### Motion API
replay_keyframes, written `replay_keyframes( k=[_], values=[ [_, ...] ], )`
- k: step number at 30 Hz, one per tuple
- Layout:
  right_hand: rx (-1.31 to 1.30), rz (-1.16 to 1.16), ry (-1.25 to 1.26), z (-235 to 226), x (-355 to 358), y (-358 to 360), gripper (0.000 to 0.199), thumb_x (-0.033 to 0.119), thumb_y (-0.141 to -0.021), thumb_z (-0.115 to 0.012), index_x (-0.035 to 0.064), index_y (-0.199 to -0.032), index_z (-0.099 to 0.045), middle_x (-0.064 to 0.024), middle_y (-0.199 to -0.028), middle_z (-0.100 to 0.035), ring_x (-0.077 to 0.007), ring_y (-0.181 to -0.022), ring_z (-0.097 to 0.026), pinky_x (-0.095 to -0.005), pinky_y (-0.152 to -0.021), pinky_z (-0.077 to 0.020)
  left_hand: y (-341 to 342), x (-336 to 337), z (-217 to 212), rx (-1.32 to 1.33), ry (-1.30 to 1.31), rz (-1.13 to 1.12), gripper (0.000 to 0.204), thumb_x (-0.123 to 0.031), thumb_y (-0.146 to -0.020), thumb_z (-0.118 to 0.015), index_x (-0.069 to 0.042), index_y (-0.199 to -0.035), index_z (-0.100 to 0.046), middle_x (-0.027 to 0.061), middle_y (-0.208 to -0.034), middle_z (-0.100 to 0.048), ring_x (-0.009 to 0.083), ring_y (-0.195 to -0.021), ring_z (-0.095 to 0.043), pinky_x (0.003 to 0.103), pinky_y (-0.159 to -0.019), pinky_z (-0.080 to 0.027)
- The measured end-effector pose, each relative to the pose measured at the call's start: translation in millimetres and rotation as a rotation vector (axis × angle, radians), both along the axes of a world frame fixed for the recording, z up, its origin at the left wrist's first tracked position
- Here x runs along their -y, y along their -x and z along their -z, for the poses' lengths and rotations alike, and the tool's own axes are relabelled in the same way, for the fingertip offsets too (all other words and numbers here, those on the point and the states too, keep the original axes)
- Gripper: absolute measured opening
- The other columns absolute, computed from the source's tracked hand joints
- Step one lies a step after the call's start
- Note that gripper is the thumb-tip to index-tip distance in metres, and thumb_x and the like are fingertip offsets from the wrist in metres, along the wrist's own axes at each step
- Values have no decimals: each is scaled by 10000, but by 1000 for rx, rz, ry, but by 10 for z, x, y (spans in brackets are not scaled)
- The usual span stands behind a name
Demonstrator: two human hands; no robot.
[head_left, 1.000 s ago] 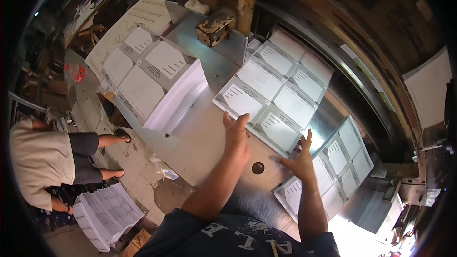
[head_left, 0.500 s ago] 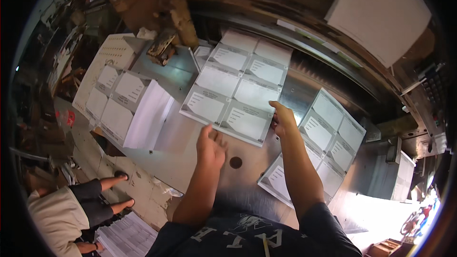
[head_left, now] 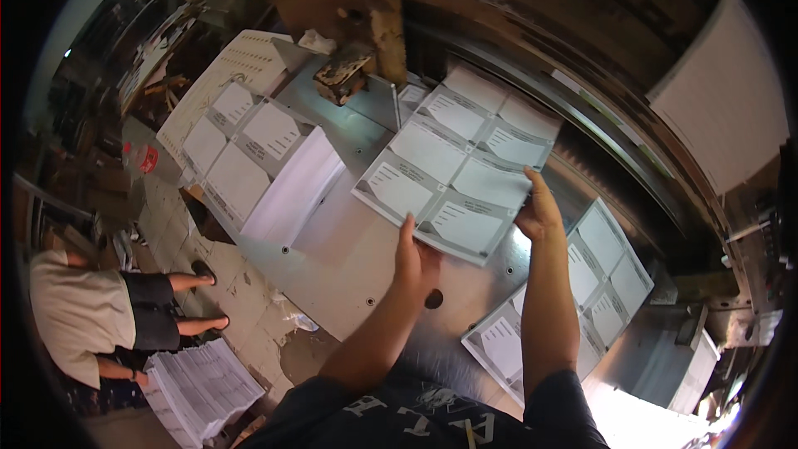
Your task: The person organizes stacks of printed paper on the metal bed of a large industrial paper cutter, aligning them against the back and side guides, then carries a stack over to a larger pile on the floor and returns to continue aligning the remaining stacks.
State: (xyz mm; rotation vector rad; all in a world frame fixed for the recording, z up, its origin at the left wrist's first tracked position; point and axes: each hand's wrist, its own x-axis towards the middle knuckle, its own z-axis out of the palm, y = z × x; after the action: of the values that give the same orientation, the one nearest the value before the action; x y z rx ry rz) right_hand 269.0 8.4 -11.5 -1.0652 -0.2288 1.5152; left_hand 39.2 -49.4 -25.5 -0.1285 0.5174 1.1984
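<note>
A stack of printed sheets [head_left: 472, 160], white with grey bands and blank panels, lies on the metal table in front of me. My left hand [head_left: 411, 259] grips its near edge, thumb on top and fingers below the rim. At the right edge, my right hand [head_left: 539, 209] is closed on the same stack, its thumb over the top and the other fingers partly hidden. To the right, partly behind my right forearm, lies another stack of similar sheets [head_left: 613, 273]. A taller stack [head_left: 249, 168] with pale, sloping sides stands at the left.
The metal table [head_left: 345, 270] has small holes and one larger dark hole. A worn block [head_left: 342, 75] sits at its far side, and a machine beam [head_left: 582, 108] runs behind the sheets. At lower left, a person [head_left: 91, 308] bends over a paper pile [head_left: 204, 387].
My left hand, apart from the sheets before, has come up and taken hold of the near edge. My right hand has closed round the right edge. The whole view has shifted.
</note>
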Motion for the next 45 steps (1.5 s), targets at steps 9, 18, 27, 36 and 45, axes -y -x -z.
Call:
replay_keyframes(
  k=[9,18,27,36,45],
  values=[
    [311,120,67,467,-531,-478,426,93,-851,-640,-120,-1193,-501,-229,-1077,-614,-331,-906,-655,-413,-770,-578,-59,-72,-138,-499,74,-126,363,-160,-962,-537,-53,-1295,-437,78,-1191,-541,197,-1030,-588,331,-828,-542],
    [485,-58,107,364,-828,-664,363,177,-853,-667,-16,-1151,-594,-146,-1086,-631,-272,-914,-632,-410,-758,-552,42,-246,-249,-552,214,133,359,-283,-981,-497,-53,-1256,-470,94,-1202,-514,220,-1107,-541,381,-870,-488],
    [932,-422,320,29,-716,-664,686,553,-756,-722,-5,-1144,-620,-166,-1067,-650,-229,-817,-669,-362,-670,-566,228,34,-387,-644,130,117,352,-299,-869,-604,-97,-1149,-535,20,-1122,-475,123,-1061,-408,350,-965,-309],
    [1172,-90,127,91,533,-259,1033,423,-729,-791,11,-1439,-164,-261,-1263,-516,-277,-1015,-599,-422,-776,-518,223,-40,25,-455,160,56,234,-314,-837,-641,-143,-986,-582,-15,-875,-546,98,-813,-495,266,-771,-342],
    [1796,-378,80,-65,1224,1139,740,250,-574,-893,-64,-1088,-464,-271,-1053,-568,-409,-968,-569,-434,-846,-476,533,-90,-173,-280,127,154,515,-405,-856,-561,-63,-1234,-490,57,-1206,-486,191,-1132,-448,331,-949,-339]
  ],
)
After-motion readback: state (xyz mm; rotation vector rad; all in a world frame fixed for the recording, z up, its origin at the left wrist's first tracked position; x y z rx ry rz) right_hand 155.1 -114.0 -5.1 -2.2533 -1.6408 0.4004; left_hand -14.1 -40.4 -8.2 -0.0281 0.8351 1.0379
